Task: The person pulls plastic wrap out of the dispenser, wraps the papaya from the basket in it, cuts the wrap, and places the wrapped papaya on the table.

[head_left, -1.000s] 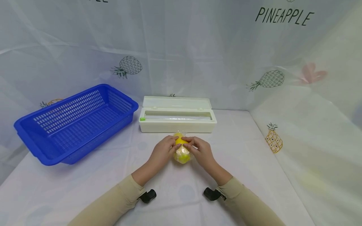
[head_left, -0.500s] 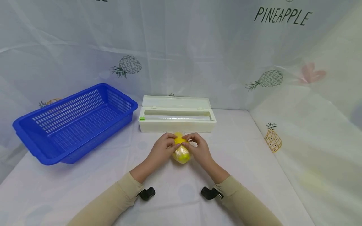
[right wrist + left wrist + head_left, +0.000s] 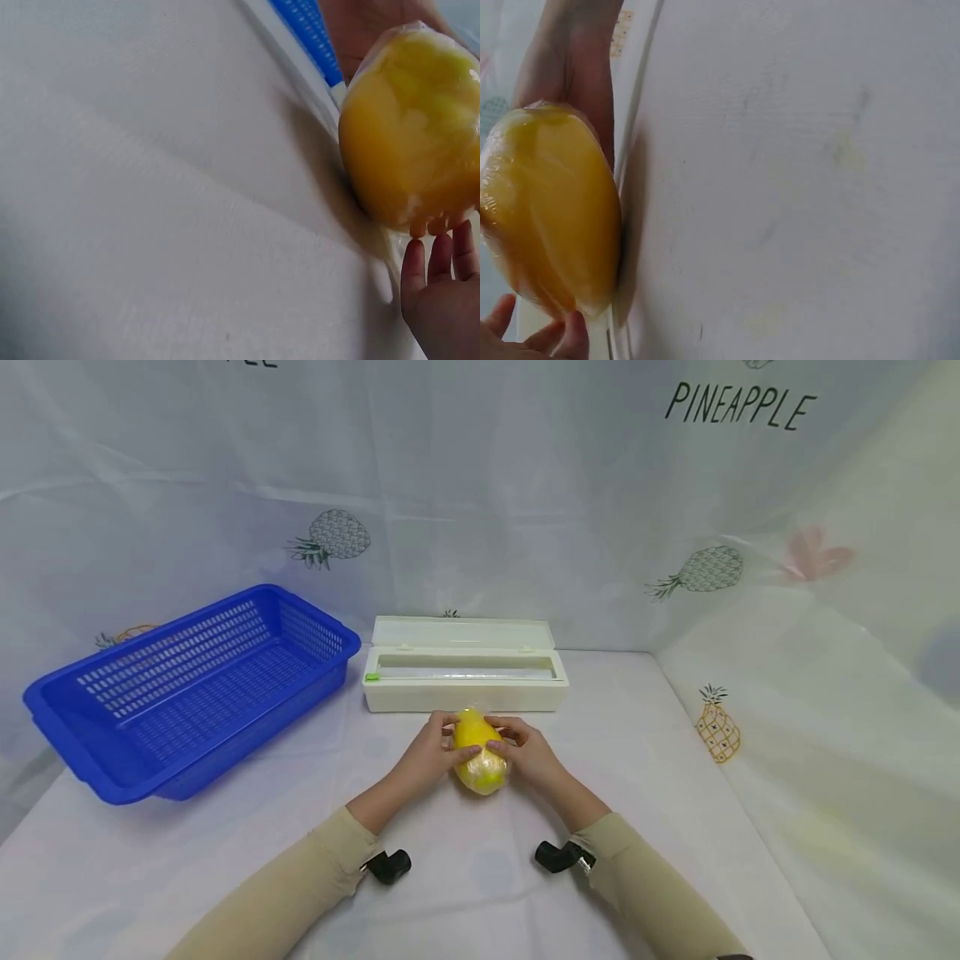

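A yellow, pear-shaped fruit (image 3: 480, 768) wrapped in clear cling film sits between both hands in the middle of the table. My left hand (image 3: 422, 762) holds its left side, the thumb lying across its front. From the right, my right hand (image 3: 538, 762) holds it with thumb and fingers. In the left wrist view the film wrinkles over the fruit (image 3: 555, 210), and my left fingertips (image 3: 574, 334) touch its end. The right wrist view has my right hand (image 3: 446, 300) with its fingertips against the glossy fruit (image 3: 412, 135).
Just behind the hands stands a white cling film box (image 3: 465, 697), its lid (image 3: 465, 632) raised and a roll (image 3: 465, 672) inside. A blue plastic basket (image 3: 191, 693) is at the left. A white cloth with pineapple prints covers the table (image 3: 637, 860) and walls.
Both hands have spread slightly from the fruit's top to its sides, so more of the yellow fruit shows. The film stands out less around it. The head view has shifted a little.
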`<state>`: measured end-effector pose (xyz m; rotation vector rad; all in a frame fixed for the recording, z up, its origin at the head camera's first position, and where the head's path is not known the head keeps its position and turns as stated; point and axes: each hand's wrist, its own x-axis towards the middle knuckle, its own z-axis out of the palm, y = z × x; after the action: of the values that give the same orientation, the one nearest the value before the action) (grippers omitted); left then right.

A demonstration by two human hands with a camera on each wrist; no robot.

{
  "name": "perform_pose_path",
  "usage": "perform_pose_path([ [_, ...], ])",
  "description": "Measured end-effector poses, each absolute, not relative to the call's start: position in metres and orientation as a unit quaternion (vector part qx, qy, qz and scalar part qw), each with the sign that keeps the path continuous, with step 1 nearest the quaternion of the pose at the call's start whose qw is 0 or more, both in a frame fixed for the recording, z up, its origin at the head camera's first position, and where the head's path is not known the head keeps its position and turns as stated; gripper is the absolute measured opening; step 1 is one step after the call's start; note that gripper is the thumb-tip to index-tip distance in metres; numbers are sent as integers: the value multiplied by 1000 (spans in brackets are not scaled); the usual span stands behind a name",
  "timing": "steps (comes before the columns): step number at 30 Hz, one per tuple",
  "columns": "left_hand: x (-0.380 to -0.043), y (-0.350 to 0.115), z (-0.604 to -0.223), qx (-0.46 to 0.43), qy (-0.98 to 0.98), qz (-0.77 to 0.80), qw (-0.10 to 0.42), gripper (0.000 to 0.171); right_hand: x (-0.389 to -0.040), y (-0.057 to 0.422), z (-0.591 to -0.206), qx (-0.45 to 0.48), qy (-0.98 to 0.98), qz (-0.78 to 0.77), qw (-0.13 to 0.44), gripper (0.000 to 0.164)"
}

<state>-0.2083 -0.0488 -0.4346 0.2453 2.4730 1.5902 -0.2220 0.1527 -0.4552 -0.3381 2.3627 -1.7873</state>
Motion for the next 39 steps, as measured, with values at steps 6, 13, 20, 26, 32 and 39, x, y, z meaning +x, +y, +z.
perform_pose_path([
  [6,-210,-49,-439,73,811,566,131,60,-226,157,-462,-138,767,-620,86,41],
  [13,-217,-55,-445,91,793,581,159,57,-229,160,-452,-142,786,-591,115,47],
  [20,-225,-62,-450,73,763,621,160,38,-223,165,-433,-166,791,-571,141,50],
  [26,-222,-64,-446,50,760,627,164,37,-228,167,-452,-153,787,-582,136,54],
  [32,-209,-56,-430,60,848,512,126,71,-223,155,-451,-104,791,-593,113,55],
  [39,-206,-51,-427,87,884,446,109,89,-215,148,-453,-74,776,-618,102,57],
])
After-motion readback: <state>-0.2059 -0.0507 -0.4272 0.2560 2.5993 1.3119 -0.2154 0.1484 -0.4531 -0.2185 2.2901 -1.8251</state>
